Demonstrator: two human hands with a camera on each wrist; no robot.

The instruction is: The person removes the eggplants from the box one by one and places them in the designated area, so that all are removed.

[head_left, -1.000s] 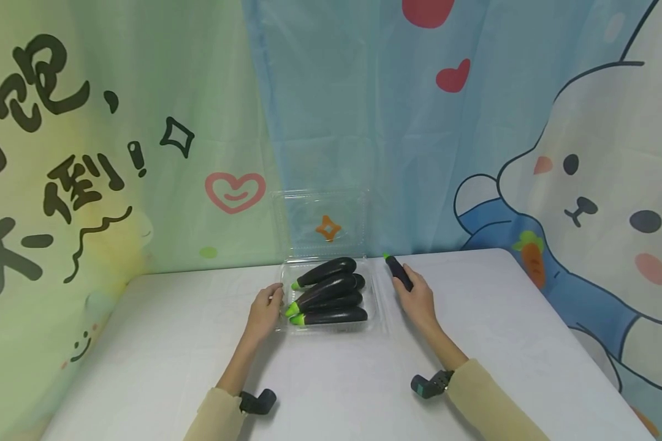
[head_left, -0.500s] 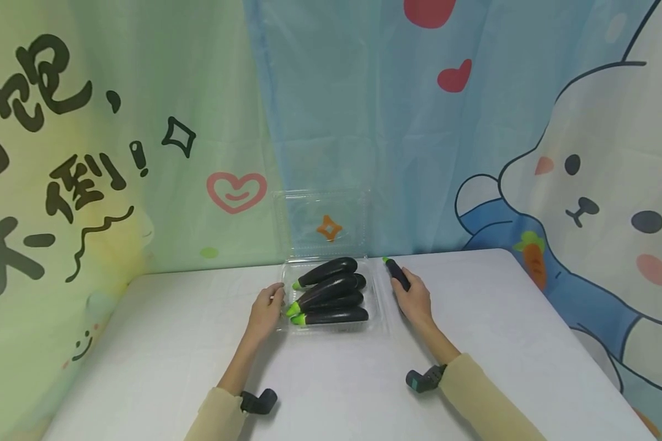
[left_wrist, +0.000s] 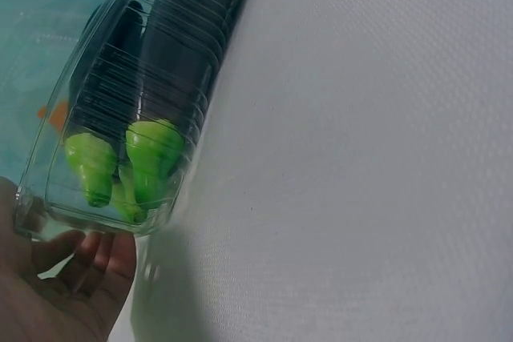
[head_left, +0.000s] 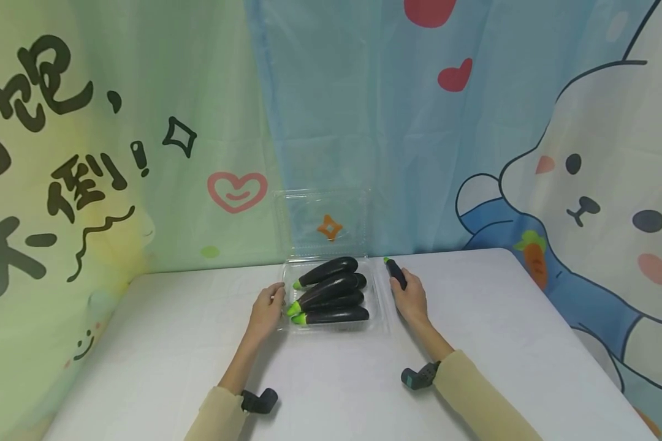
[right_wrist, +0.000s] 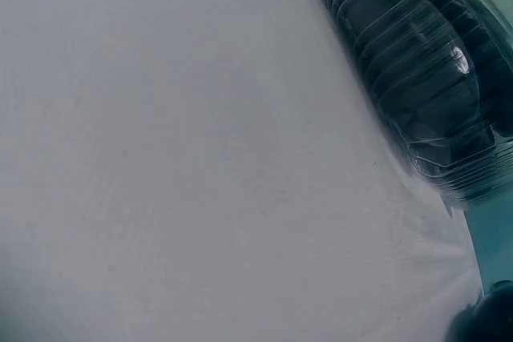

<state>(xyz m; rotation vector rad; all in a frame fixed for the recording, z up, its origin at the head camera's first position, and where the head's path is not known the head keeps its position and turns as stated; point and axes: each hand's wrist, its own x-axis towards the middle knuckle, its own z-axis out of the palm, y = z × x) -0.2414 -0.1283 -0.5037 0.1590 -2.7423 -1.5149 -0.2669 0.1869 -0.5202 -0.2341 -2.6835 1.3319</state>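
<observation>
A clear plastic clamshell container [head_left: 372, 306] stands on the table with several dark eggplants [head_left: 336, 315] piled inside, their green stem ends pointing left. At its left end, my left hand [head_left: 266, 312] grips the edge; the left wrist view shows the fingers [left_wrist: 100, 266] bent against the container's end wall, beside the green stems [left_wrist: 154, 154]. To the right of the container my right hand [head_left: 410, 300] holds a single eggplant [head_left: 397, 273], green tip facing away from me. In the right wrist view only a dark end of that eggplant [right_wrist: 495, 319] shows in the lower corner; the hand is out of sight.
The container's hinged lid [head_left: 328, 214] stands raised at the back, in front of a printed curtain [head_left: 331, 110]. A white cloth covers the table [head_left: 331, 380]. Each wrist wears a small dark camera [head_left: 260, 401].
My right hand and forearm have shifted slightly left, with the eggplant still held. The left hand, container and eggplants inside stay as they were.
</observation>
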